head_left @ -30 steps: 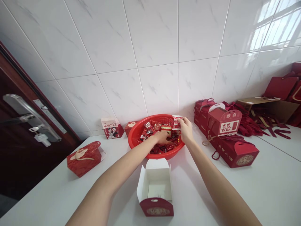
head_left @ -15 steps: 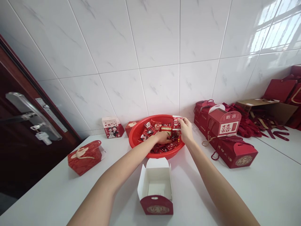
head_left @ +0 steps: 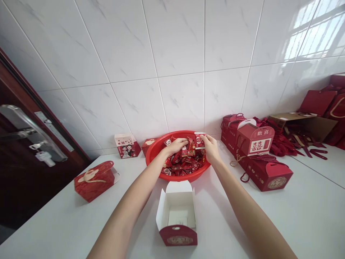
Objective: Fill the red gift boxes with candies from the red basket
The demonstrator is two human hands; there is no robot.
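A red plastic basket (head_left: 151,163) against the wall holds many red wrapped candies (head_left: 185,167). Over its back left part, my left hand (head_left: 178,145) has its fingers closed on a small red-and-white wrapped candy (head_left: 184,151); other candies lie close by, and the fingertips are partly hidden. At the basket's right rim, my right hand (head_left: 211,146) pinches a flat red-and-white packet (head_left: 199,140) between thumb and fingers. In front of the basket stands an open gift box (head_left: 178,235), dark red outside and white inside, its flaps up. No candy shows inside it.
Closed red gift boxes (head_left: 275,172) are grouped at the right, some stacked. Further right lie dark red ribbons (head_left: 285,144) and an open cardboard box (head_left: 320,124). At the left are a red box (head_left: 94,180) and a box with a printed couple (head_left: 127,146). Wall tiles rise behind.
My left hand has risen from among the candies and shifted left and back, with a wrapped candy now at its fingers. My right hand keeps its packet at the basket's right rim.
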